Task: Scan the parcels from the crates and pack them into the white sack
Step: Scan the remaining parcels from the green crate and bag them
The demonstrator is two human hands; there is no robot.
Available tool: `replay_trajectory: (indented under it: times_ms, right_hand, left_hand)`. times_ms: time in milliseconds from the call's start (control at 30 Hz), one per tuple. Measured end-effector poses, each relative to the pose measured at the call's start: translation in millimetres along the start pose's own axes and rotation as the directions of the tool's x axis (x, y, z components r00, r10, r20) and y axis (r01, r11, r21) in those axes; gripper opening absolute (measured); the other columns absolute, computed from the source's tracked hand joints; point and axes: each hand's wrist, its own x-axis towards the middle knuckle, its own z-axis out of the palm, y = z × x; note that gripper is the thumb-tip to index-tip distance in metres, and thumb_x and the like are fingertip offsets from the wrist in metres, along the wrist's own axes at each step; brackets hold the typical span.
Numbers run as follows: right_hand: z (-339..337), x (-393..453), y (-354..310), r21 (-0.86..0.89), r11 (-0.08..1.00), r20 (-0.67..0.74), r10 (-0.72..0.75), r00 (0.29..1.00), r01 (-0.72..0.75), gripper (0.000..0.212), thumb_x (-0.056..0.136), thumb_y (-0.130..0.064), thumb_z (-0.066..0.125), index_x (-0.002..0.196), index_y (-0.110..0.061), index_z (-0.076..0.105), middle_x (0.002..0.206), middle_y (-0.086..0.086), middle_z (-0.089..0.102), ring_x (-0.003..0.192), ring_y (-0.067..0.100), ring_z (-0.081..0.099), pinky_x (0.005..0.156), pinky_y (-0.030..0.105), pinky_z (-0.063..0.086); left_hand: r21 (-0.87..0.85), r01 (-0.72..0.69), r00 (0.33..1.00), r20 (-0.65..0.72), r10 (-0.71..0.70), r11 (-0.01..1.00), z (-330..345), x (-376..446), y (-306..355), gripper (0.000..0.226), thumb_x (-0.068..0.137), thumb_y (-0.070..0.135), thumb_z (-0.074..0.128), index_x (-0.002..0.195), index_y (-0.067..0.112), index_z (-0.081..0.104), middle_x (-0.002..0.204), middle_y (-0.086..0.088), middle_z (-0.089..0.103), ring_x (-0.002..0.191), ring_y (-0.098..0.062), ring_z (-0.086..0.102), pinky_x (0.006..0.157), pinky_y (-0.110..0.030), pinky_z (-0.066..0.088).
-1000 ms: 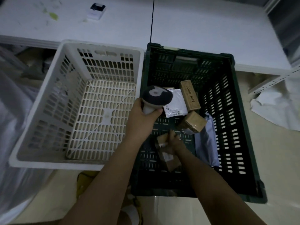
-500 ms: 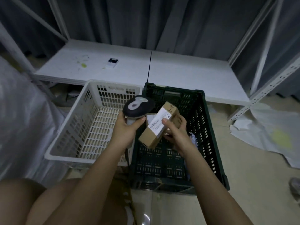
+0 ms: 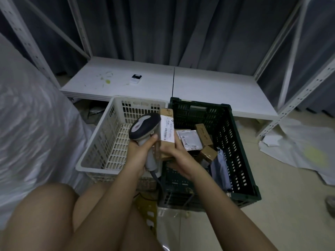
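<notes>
My left hand (image 3: 139, 153) grips the handle of a grey barcode scanner (image 3: 145, 127), its dark head close against a brown cardboard parcel (image 3: 167, 131). My right hand (image 3: 178, 154) holds that parcel upright from below, its white barcode label facing me. Both are above the seam between the white crate (image 3: 101, 142) and the dark green crate (image 3: 233, 142). Inside the green crate lie several parcels: a white pouch (image 3: 191, 140), a long brown box (image 3: 204, 134), a small brown box (image 3: 208, 153) and a bluish bag (image 3: 220, 169). The white sack (image 3: 32, 133) bulges at the left.
A low white shelf board (image 3: 208, 84) runs behind the crates with a small black-and-white device (image 3: 135, 79) on it. White metal rack posts (image 3: 299, 98) stand at both sides. Crumpled white sheeting (image 3: 304, 149) lies on the floor at right. My bare knees (image 3: 54, 214) fill the lower left.
My right hand lifted the brown parcel out of the green crate and turned it upright beside the scanner. The scanner head moved closer to the label. My view tilted up.
</notes>
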Motion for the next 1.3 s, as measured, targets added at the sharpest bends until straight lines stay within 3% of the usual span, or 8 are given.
replay_trajectory:
  times_ms: [67, 267, 367, 500, 633, 733, 900, 1300]
  right_hand:
    - [3.6, 0.4, 5.3, -0.097, 0.995, -0.003, -0.004, 1.0, 0.003, 0.09, 0.081, -0.017, 0.077, 0.146, -0.05, 0.024, 0.129, -0.01, 0.058, 0.115, 0.014, 0.06, 0.082, 0.034, 0.058]
    - [-8.8, 11.1, -2.8, -0.371, 0.921, -0.352, -0.258, 0.9, 0.118, 0.046, 0.083, -0.011, 0.071, 0.116, -0.03, 0.046, 0.109, -0.012, 0.056, 0.095, 0.005, 0.059, 0.059, 0.009, 0.05]
    - [-35.9, 13.9, -17.8, -0.68, 0.733, -0.409, -0.394, 0.823, 0.013, 0.048, 0.077, -0.017, 0.078, 0.111, -0.026, 0.046, 0.104, -0.014, 0.05, 0.091, 0.001, 0.054, 0.06, 0.013, 0.05]
    - [-71.2, 19.3, -43.7, -0.923, 0.378, -0.287, -0.536, 0.794, -0.079, 0.053, 0.079, -0.015, 0.074, 0.128, -0.019, 0.055, 0.123, 0.003, 0.046, 0.112, 0.023, 0.049, 0.08, 0.032, 0.045]
    - [-86.7, 23.5, -52.9, -0.977, 0.21, -0.146, -0.541, 0.828, -0.035, 0.059, 0.081, -0.011, 0.067, 0.136, -0.014, 0.045, 0.13, 0.008, 0.05, 0.117, 0.027, 0.048, 0.085, 0.037, 0.045]
    - [-91.5, 27.2, -52.4, -0.989, 0.15, -0.082, -0.549, 0.832, 0.001, 0.052, 0.081, -0.009, 0.067, 0.128, -0.014, 0.046, 0.124, 0.007, 0.054, 0.114, 0.026, 0.05, 0.077, 0.035, 0.043]
    - [-92.5, 30.7, -42.2, -0.994, 0.107, -0.056, -0.585, 0.809, 0.008, 0.045, 0.081, -0.011, 0.068, 0.122, -0.016, 0.051, 0.122, 0.005, 0.056, 0.114, 0.023, 0.049, 0.074, 0.034, 0.042]
    - [-95.5, 31.8, -36.1, -0.991, 0.136, -0.079, -0.598, 0.798, 0.004, 0.047, 0.081, -0.011, 0.069, 0.123, -0.018, 0.05, 0.127, 0.002, 0.055, 0.117, 0.019, 0.046, 0.074, 0.032, 0.041]
  left_hand:
    - [0.009, 0.002, 1.0, -0.004, -0.002, 1.0, -4.8, 2.4, -0.8, 0.033, 0.083, 0.013, 0.072, 0.114, 0.018, 0.063, 0.103, 0.0, 0.073, 0.092, -0.016, 0.071, 0.068, -0.026, 0.056]
    - [0.091, -0.023, 1.0, -0.012, 0.024, 0.996, -7.6, 8.4, 1.0, 0.051, 0.079, 0.017, 0.076, 0.126, 0.015, 0.057, 0.117, -0.005, 0.068, 0.105, -0.02, 0.066, 0.091, -0.038, 0.053]
    - [0.176, -0.065, 0.996, -0.053, 0.075, 0.982, -7.2, 9.4, 3.7, 0.057, 0.079, 0.019, 0.077, 0.131, 0.018, 0.054, 0.122, 0.001, 0.064, 0.111, -0.017, 0.06, 0.099, -0.044, 0.048]
    - [0.246, -0.115, 0.993, -0.011, 0.121, 0.963, -3.3, 4.4, 5.9, 0.052, 0.083, 0.014, 0.072, 0.132, 0.015, 0.053, 0.125, -0.003, 0.062, 0.114, -0.02, 0.058, 0.101, -0.047, 0.047]
    - [0.287, -0.136, 0.99, 0.067, 0.122, 0.948, -0.3, -1.9, 1.1, 0.056, 0.083, 0.016, 0.073, 0.134, 0.018, 0.049, 0.126, 0.006, 0.058, 0.114, -0.009, 0.055, 0.094, -0.02, 0.046]
    - [0.301, -0.158, 0.982, 0.148, 0.118, 0.941, 2.6, -6.0, -0.4, 0.053, 0.084, 0.012, 0.071, 0.13, 0.022, 0.048, 0.116, 0.016, 0.057, 0.1, 0.008, 0.055, 0.078, 0.0, 0.042]
    - [0.39, -0.174, 0.973, 0.211, 0.096, 0.904, 3.3, -7.5, -3.2, 0.058, 0.085, 0.017, 0.07, 0.137, 0.018, 0.046, 0.127, 0.004, 0.057, 0.116, -0.009, 0.053, 0.1, -0.024, 0.043]
    - [0.439, -0.15, 0.977, 0.204, 0.064, 0.886, 3.2, -5.3, -7.3, 0.059, 0.086, 0.018, 0.07, 0.138, 0.015, 0.044, 0.13, -0.002, 0.058, 0.12, -0.016, 0.053, 0.107, -0.037, 0.041]
